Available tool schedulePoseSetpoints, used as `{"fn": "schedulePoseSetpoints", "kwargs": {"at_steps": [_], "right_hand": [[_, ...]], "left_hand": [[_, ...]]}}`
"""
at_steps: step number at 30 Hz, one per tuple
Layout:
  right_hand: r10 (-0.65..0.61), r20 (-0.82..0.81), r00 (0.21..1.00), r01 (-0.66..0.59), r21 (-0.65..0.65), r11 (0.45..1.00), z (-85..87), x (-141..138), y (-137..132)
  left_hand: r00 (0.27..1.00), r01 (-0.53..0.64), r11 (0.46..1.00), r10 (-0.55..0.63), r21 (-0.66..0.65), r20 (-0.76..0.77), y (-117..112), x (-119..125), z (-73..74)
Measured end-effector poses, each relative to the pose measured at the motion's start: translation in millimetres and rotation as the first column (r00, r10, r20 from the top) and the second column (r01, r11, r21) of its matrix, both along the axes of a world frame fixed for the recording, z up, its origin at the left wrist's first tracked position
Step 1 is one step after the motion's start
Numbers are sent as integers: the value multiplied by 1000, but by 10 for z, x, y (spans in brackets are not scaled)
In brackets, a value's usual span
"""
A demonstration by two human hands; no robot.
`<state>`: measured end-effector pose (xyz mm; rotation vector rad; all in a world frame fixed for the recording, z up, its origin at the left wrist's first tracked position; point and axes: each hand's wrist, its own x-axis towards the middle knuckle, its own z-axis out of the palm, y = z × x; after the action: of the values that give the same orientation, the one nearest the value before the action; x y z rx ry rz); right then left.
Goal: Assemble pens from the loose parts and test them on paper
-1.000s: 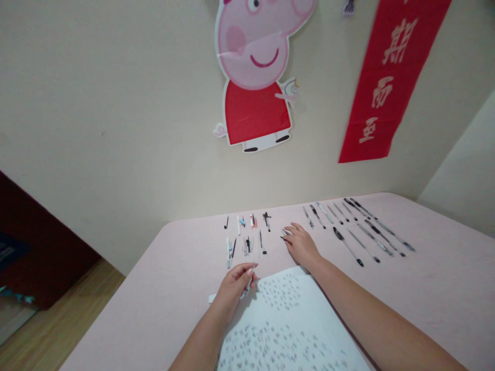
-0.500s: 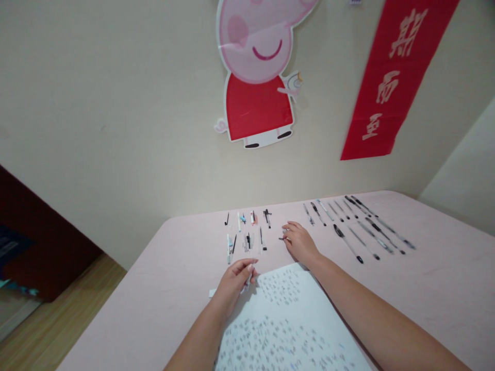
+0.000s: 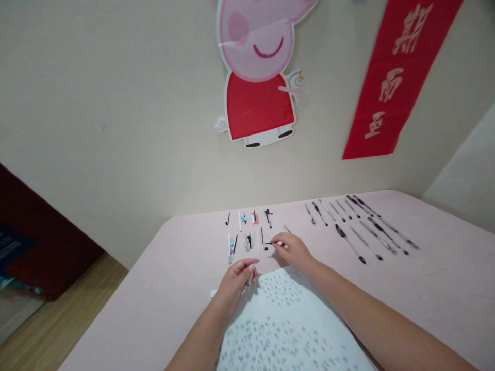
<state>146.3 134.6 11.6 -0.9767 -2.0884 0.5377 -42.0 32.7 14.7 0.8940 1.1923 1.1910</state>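
My left hand [image 3: 235, 281] is closed over the top edge of a written sheet of paper [image 3: 282, 330], its fingers pinched on a slim pale piece, mostly hidden. A white strip end [image 3: 213, 293] pokes out at the wrist side. Between thumb and forefinger, my right hand [image 3: 296, 251] grips a small thin dark piece, too small to name. Its tip is beside a group of pen parts [image 3: 262, 236], a thin black refill and a small black cap. Another thin dark stick [image 3: 286, 229] lies just beyond the right hand.
More pen parts [image 3: 249, 241] lie in two rows of small groups at centre left. Several whole pens [image 3: 350, 244] lie in two rows on the right. All are on a pink tabletop [image 3: 154, 309] against the wall, where a cartoon pig cutout [image 3: 260, 105] and red banner [image 3: 386, 87] hang.
My right hand has moved left with the small dark piece, closer to the pen parts. The thin stick beyond it has come into sight. My left hand stays almost still.
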Motion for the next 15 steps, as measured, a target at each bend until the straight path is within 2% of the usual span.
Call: {"fn": "schedulePoseSetpoints", "kwargs": {"at_steps": [2,6,11,15], "right_hand": [[60,-103,993,-73,-125,989,22,-74,-62],[122,-248,961,-200,-315,928,50,-187,-175],[141,-299,944,-255,-385,887,93,-211,-247],[107,-338,935,-246,-399,883,101,-196,-241]], "left_hand": [[1000,3,1000,-3,0,-8,7,-5,-11],[1000,11,1000,-11,-2,-23,9,-2,1],[1000,6,1000,-6,-10,-14,0,19,51],[999,6,1000,-6,-14,-47,-8,23,65]]}}
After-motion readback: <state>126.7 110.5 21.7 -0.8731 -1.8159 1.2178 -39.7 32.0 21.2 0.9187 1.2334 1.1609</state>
